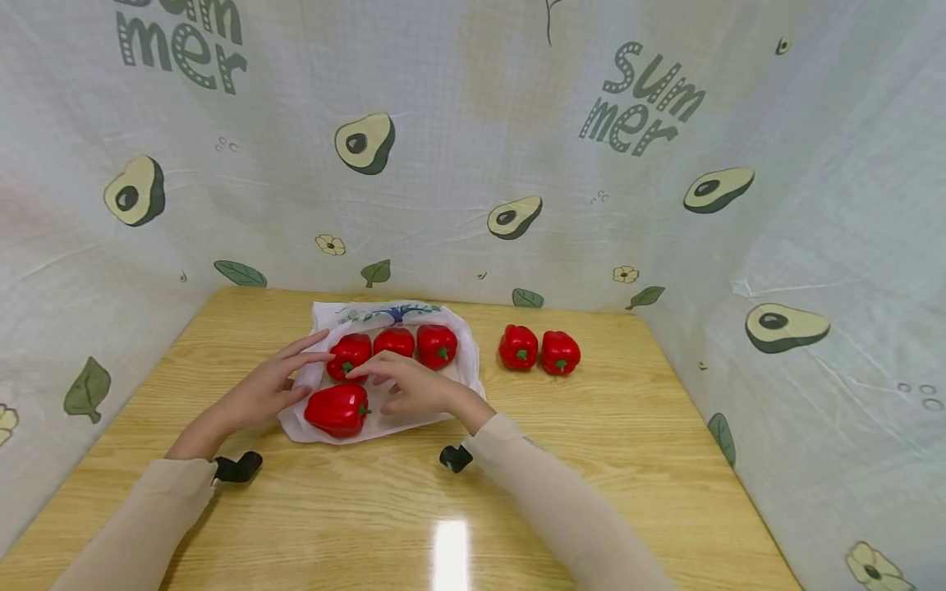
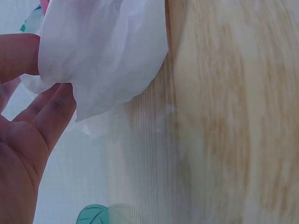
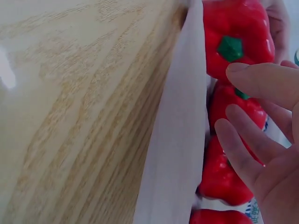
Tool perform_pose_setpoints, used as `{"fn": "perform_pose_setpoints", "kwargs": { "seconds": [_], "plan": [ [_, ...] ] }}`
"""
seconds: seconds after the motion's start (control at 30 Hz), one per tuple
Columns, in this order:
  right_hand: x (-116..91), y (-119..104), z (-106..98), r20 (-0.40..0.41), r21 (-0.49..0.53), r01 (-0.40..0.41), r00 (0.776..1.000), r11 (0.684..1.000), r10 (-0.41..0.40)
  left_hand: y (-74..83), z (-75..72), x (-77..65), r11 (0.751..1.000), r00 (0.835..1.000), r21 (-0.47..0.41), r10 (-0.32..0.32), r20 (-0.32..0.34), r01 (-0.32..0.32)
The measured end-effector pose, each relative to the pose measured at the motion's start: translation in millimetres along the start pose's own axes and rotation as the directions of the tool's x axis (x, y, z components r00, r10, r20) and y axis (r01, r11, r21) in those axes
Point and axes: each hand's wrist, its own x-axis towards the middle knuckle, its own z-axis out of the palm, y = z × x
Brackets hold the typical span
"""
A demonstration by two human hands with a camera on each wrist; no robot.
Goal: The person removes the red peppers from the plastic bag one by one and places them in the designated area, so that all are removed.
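Note:
A white printed bag (image 1: 399, 420) lies spread on the table with its mouth wide. Inside it, a red bell pepper (image 1: 337, 410) lies on its side at the front, with three more behind: the left pepper (image 1: 350, 355), middle pepper (image 1: 394, 341) and right pepper (image 1: 437, 345). My left hand (image 1: 260, 392) reaches over the bag's left edge, fingers spread, thumb close to the front pepper; in the left wrist view the white bag (image 2: 107, 56) hides its fingertips. Above the peppers, my right hand (image 1: 414, 386) has loosely bent fingers holding nothing, its thumb (image 3: 252, 77) near a green stem.
Two more red bell peppers, one pepper (image 1: 519, 347) beside another pepper (image 1: 560, 353), sit on the wooden table (image 1: 606, 460) right of the bag. A white avocado-print cloth (image 1: 443, 123) hangs behind and at both sides. Black wrist mounts, left mount (image 1: 239, 468) and right mount (image 1: 456, 458), jut inward.

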Motion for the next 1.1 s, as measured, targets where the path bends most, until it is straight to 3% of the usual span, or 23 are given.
{"fn": "perform_pose_setpoints", "kwargs": {
  "seconds": [0.23, 0.5, 1.1],
  "plan": [
    [8, -3, 8, -0.002, -0.041, 0.029, 1.0, 0.999, -0.029, -0.1, -0.4, -0.1, 1.0, 1.0, -0.001, 0.009, -0.004, -0.009],
    [11, -5, 14, 0.049, -0.028, 0.04, 0.998, 0.999, -0.039, -1.2, 0.1, 0.4, 0.999, 0.999, -0.004, 0.037, -0.011, -0.037],
    [15, 0, 25, 0.053, -0.103, 0.09, 0.995, 0.991, -0.085, -4.5, 2.7, 1.3, 0.998, 0.998, 0.003, 0.058, -0.019, -0.058]
  ]
}}
